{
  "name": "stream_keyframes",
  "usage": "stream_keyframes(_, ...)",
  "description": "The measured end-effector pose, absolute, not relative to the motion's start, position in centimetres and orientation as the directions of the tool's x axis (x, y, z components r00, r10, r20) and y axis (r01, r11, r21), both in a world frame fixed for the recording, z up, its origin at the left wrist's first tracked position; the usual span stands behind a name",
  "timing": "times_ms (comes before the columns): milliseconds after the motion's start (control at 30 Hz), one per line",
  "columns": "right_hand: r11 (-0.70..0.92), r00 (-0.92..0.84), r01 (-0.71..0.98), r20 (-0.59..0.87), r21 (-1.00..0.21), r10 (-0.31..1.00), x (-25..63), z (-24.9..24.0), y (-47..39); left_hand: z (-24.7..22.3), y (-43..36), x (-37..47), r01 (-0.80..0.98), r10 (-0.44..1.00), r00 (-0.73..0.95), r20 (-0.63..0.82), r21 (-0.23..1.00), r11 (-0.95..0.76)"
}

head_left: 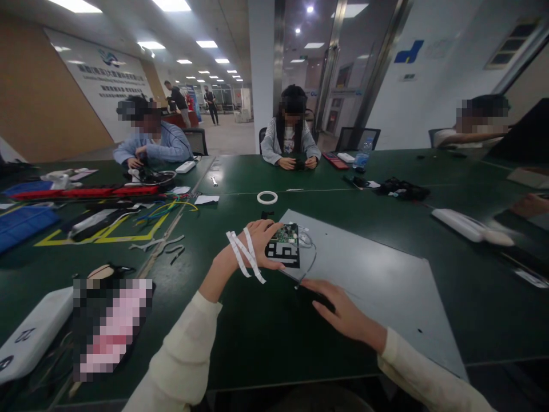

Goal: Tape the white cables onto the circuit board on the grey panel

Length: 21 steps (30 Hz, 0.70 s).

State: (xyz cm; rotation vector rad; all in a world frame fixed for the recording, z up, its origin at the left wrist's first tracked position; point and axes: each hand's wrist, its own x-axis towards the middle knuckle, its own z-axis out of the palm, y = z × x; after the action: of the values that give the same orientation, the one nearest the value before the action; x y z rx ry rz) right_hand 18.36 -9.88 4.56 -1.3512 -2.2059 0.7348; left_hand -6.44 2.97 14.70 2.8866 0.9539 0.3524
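Observation:
My left hand (259, 243), with white strips (244, 254) around its back and wrist, grips the left side of a circuit board (288, 233). Its index finger reaches along the top and its thumb along the bottom; the other fingers are partly hidden. Under the green electronics is a black plate with a cut-out pattern (283, 252). A thin grey cable (314, 257) curves from the board down toward my right hand (343, 312). That hand is open, thumb and fingers apart, with its fingertips by the cable's end at the edge of a large grey sheet (373, 263).
A white tape roll (267, 198) lies beyond the board. Coloured wires (171, 209), grey scraps (163, 245), a blue bin (26, 226) and a white power bank (38, 332) are on the left. Another white device (458, 225) lies right. Several people sit around the green table (240, 337).

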Motion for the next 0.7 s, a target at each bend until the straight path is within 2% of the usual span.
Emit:
stream_keyframes(200, 0.521, -0.598, 0.564, 0.118, -0.641, 0.793, 16.8, 5.6, -11.4, 14.4, 2.7, -4.6, 0.558, 0.580, 0.785, 0.216, 0.160, -0.814)
stream_keyframes(367, 0.584, -0.676, 0.519, 0.119, -0.625, 0.728, 16.9, 5.7, -11.1, 13.6, 2.0, -3.0, 0.571, 0.596, 0.764, 0.248, 0.168, -0.803)
stream_keyframes(633, 0.721, -0.798, 0.284, 0.262, -0.632, 0.543, 17.0, 5.3, -11.4, 9.4, 0.6, -0.4, 0.629, 0.648, 0.746, 0.151, 0.159, -0.761)
stream_keyframes(700, 0.734, -0.804, 0.276, 0.269, -0.620, 0.530, 17.0, 5.5, -12.0, 8.3, -0.1, -0.2, 0.639, 0.660, 0.737, 0.147, 0.169, -0.751)
